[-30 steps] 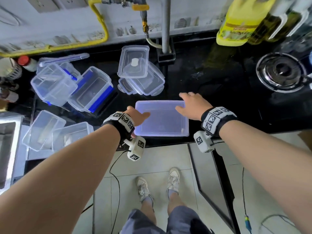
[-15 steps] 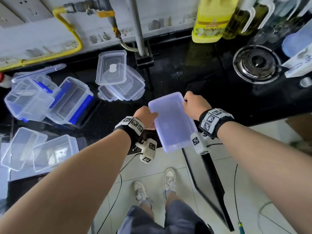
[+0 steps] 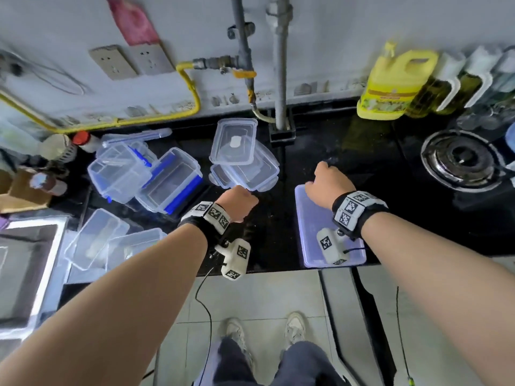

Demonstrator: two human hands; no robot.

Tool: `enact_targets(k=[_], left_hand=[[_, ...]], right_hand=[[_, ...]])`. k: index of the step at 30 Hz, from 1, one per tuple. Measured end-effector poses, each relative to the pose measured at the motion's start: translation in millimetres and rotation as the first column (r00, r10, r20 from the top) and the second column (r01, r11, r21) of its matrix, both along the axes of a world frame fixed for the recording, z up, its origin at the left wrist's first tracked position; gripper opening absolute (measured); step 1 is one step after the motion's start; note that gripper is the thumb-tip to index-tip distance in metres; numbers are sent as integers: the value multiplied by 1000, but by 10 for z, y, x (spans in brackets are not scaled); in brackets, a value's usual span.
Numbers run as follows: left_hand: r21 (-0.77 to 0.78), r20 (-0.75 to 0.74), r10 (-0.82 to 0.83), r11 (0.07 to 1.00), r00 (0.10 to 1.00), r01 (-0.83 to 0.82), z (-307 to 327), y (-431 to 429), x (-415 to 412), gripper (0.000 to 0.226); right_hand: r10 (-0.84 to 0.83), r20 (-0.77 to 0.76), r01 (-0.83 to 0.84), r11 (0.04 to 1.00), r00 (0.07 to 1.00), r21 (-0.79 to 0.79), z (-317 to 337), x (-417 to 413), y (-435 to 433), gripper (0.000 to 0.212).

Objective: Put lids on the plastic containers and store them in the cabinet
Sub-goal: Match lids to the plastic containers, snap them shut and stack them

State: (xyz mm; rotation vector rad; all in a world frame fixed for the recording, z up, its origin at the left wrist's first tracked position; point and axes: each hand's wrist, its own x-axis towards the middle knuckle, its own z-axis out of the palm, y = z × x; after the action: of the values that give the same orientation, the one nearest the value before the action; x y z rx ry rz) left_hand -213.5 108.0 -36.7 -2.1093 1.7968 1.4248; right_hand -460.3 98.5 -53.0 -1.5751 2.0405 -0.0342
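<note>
**While one box lies lidded, the left hand is at the next pile**

Where the right hand (image 3: 326,182) rests on a rectangular, translucent violet box (image 3: 312,238) of plastic, its fingers curl down over the box's far short end, so it grips that end. The violet box lies flat and lengthwise at the near edge of the glossy black table (image 3: 418,218), at about 3 o'clock from the left hand (image 3: 237,203). Its lid looks to be on.

At 12 o'clock of the left hand sits a pile of clear rectangular plastic containers (image 3: 242,162), and the hand is right at the pile's near rim. Only its back and knuckles show, so I cannot tell whether the fingers are spread, curled or pinching a rim, nor whether they touch it.

At 9 to 10 o'clock of the left hand, two clear boxes with blue clips (image 3: 170,185) lean on each other. At 8 o'clock lie two open clear tubs (image 3: 94,240) without lids. A round steel gas burner (image 3: 462,160) sits at 2 o'clock of the right hand.

The step in hand seems to be the change from one container to the next: one is closed, and another is being chosen. The next move calls for the left hand to draw a single container off the pile without tipping the rest. The right hand must release the violet box to help match and press a lid. Most containers look unlidded, and no cabinet shelf shows plainly, so storing lies well ahead.
</note>
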Motion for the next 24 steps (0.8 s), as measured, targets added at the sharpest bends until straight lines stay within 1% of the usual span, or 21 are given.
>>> enact_targets(k=[1, 3, 4, 6, 7, 9, 11, 13, 14, 17, 20, 22, 23, 24], left_hand=[[-10, -3, 95, 995, 995, -95, 89, -56, 200, 29], [-93, 21, 195, 977, 981, -192, 164, -111, 626, 27], [-133, 23, 224, 967, 974, -220, 200, -114, 779, 24], [-148, 58, 283, 951, 957, -272, 279, -113, 1154, 22], [-160, 59, 301, 944, 952, -289, 298, -130, 1409, 22], [-201, 79, 344, 925, 936, -323, 311, -178, 1856, 23], [-248, 124, 383, 905, 915, -345, 325, -223, 2236, 19], [-288, 154, 433, 880, 888, -379, 358, -293, 2626, 23], [-314, 168, 455, 866, 875, -390, 370, -336, 2790, 27], [-351, 145, 518, 823, 843, -446, 352, -503, 3265, 32], [-323, 103, 550, 806, 829, -495, 300, -635, 3585, 32], [-248, 81, 566, 809, 820, -534, 256, -666, 3709, 17], [-196, 65, 577, 808, 814, -556, 164, -685, 3774, 21], [-141, 51, 589, 804, 807, -578, 97, -680, 3817, 39]], right_hand=[[34, 22, -34, 999, 999, -2, 59, 204, -87, 39], [111, 83, -112, 994, 990, 10, 137, 610, -233, 37], [149, 113, -152, 988, 982, 22, 151, 767, -283, 33], [216, 180, -226, 974, 960, 35, 198, 1183, -403, 21], [234, 213, -248, 968, 949, 45, 221, 1441, -473, 23], [234, 304, -276, 956, 923, 100, 254, 1906, -577, 25], [210, 396, -288, 946, 894, 149, 267, 2293, -671, 19], [131, 468, -242, 953, 874, 184, 251, 2675, -779, 16], [105, 489, -229, 952, 866, 202, 243, 2828, -834, 16], [56, 516, -208, 948, 855, 241, 248, 3266, -984, 19], [-1, 540, -169, 949, 841, 265, 216, 3626, -1091, 17], [9, 531, -186, 941, 848, 282, 142, 3827, -1118, 18], [32, 509, -206, 935, 860, 290, 69, 3912, -1121, 20], [50, 484, -217, 930, 874, 296, 12, 3975, -1118, 23]])
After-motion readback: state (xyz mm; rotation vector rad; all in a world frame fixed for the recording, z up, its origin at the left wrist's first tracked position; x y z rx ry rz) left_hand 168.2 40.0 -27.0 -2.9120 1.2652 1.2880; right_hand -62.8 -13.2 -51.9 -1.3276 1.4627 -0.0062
